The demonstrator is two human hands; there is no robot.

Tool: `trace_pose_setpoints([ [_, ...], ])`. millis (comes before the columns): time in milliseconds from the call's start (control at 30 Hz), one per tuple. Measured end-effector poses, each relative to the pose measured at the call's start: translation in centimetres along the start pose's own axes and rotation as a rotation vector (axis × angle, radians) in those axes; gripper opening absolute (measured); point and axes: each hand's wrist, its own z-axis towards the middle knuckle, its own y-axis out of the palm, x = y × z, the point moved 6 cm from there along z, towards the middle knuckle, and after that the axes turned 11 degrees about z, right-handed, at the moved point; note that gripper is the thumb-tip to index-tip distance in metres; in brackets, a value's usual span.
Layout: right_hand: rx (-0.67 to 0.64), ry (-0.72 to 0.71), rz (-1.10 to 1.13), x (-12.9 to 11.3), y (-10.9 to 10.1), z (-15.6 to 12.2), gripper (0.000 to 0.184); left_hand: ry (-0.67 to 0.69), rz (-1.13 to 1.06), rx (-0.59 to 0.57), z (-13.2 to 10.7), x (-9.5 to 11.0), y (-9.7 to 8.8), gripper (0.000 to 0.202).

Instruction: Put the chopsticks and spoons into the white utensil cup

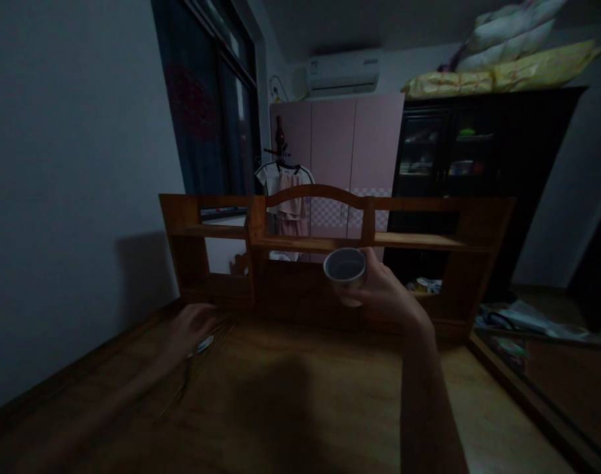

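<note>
A cup (347, 293) with a pale rim and a grey inside is held up in my right hand (382, 286). My fingers wrap its right side, and the cup tilts a little towards me, with its bottom clear of the tabletop. My left hand (187, 326), somewhat blurred, hovers low over the left part of the table with its fingers loosely bent and apart. Beneath and beside it lie several long thin sticks (220, 339), whose kind I cannot make out. A small whitish round item (205, 343) lies among them, partly hidden by my left hand.
The wooden tabletop (330, 388) ends at a low wooden shelf rack (310, 245) along its back. A wall (83, 197) closes off the left side. Clothes on hangers (290, 191), a pink wardrobe (332, 145) and a dark cabinet (478, 151) stand beyond. The room is dim.
</note>
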Motion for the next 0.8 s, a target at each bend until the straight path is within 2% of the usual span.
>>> trace_pose_setpoints([
  [33, -0.051, 0.022, 0.081, 0.1, 0.7, 0.0, 0.052, 0.048, -0.072, -0.024, -0.5, 1.0, 0.8, 0.041],
  [100, -0.155, 0.060, 0.230, -0.2, 2.1, 0.1, 0.056, 0.099, -0.328, -0.179, -2.2, 4.1, 2.9, 0.056],
  [200, -0.300, 0.065, 0.389, -2.3, 3.9, -0.1, 0.059, 0.206, -0.527, -0.333, -5.0, 10.6, 4.5, 0.070],
  [300, -0.403, 0.033, 0.448, -4.7, 5.5, -0.3, 0.062, 0.329, -0.633, -0.353, -6.9, 16.4, 4.2, 0.075],
  [333, -0.421, 0.024, 0.448, -5.3, 6.0, -0.4, 0.063, 0.318, -0.620, -0.339, -7.2, 17.6, 4.0, 0.073],
  [400, -0.441, 0.017, 0.422, -5.9, 7.1, -0.4, 0.065, 0.225, -0.599, -0.279, -7.3, 18.5, 3.6, 0.069],
  [467, -0.431, 0.007, 0.371, -6.0, 7.9, -0.3, 0.069, 0.110, -0.592, -0.243, -7.1, 18.1, 3.7, 0.068],
  [567, -0.381, -0.002, 0.329, -5.6, 8.0, -0.3, 0.092, 0.008, -0.594, -0.206, -6.0, 15.7, 4.6, 0.073],
  [667, -0.388, 0.083, 0.382, -4.6, 7.0, -0.7, 0.108, -0.080, -0.531, -0.133, -4.1, 10.8, 6.2, 0.082],
  [733, -0.369, 0.129, 0.412, -3.8, 5.7, -0.8, 0.105, -0.162, -0.460, -0.080, -2.8, 6.9, 7.1, 0.078],
  [800, -0.306, 0.129, 0.422, -3.3, 4.2, -0.6, 0.098, -0.212, -0.426, -0.085, -1.9, 3.4, 7.9, 0.075],
])
